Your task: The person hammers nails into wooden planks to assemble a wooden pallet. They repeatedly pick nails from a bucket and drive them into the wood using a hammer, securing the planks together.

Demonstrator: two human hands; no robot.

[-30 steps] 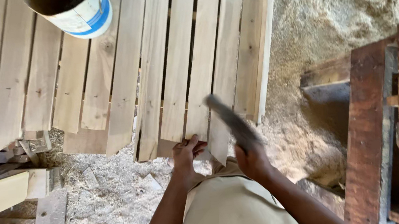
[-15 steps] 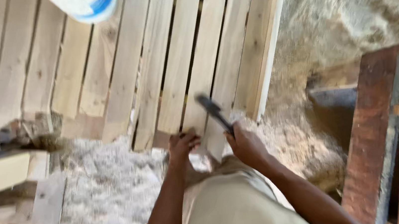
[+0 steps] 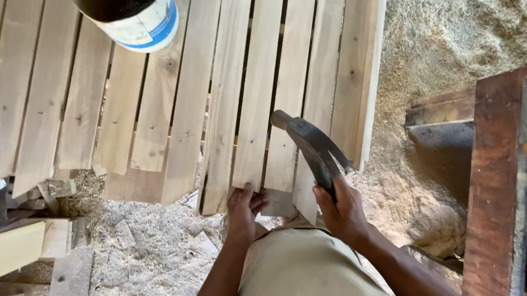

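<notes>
My left hand (image 3: 242,211) presses on the near end of a pale plank (image 3: 243,114) in the slatted wooden panel (image 3: 159,107), fingers spread flat and holding nothing, much where it lay a second ago. My right hand (image 3: 343,211) keeps its grip closed around the handle of the dark curved blade (image 3: 311,146), which has swung up from its low slant and now stands raised over the plank ends, just right of my left hand, so I judge a stroke is readied rather than landed.

I see a rough woodworking shop: pale sawn planks (image 3: 191,90) from 10 to 1 o'clock, sawdust (image 3: 460,20) heaped at 2, offcuts (image 3: 67,283) at 8.
</notes>
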